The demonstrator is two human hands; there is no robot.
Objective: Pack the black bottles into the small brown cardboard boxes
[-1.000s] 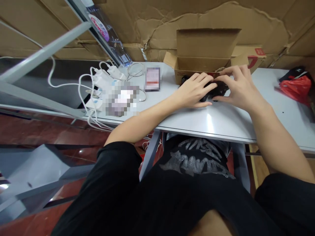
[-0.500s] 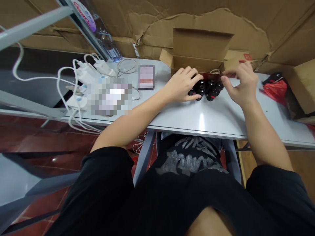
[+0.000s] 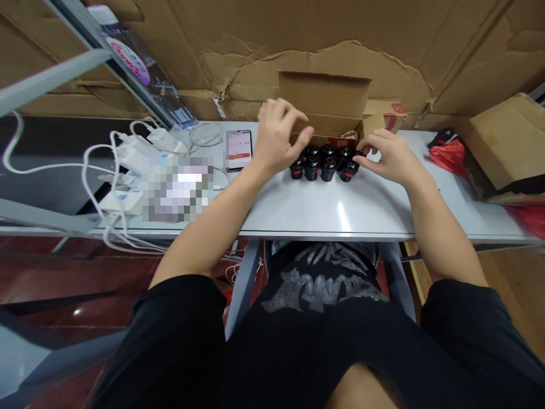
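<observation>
Several small black cylinders (image 3: 327,169) with shiny tops and red marks stand in two rows on the white table, in front of an open cardboard box (image 3: 324,91). The rightmost one in the front row leans a little. My right hand (image 3: 385,156) is at the right end of the rows, thumb and fingertips closed around a black cylinder there; the fingers partly hide it. Raised at the left end, my left hand (image 3: 279,136) is open, fingers curved and apart, with nothing in it. It covers the box's left side.
A phone (image 3: 239,150) lies left of my left hand. Farther left are a blurred-out device (image 3: 181,190), white chargers and cables (image 3: 136,153), and a water bottle (image 3: 145,68) behind a metal frame. On the right are a red plastic bag (image 3: 449,156) and a cardboard box (image 3: 511,142).
My left hand has lifted off the black cylinders and moved left, uncovering them. My right hand has come down to the right end of the rows. The view has shifted slightly.
</observation>
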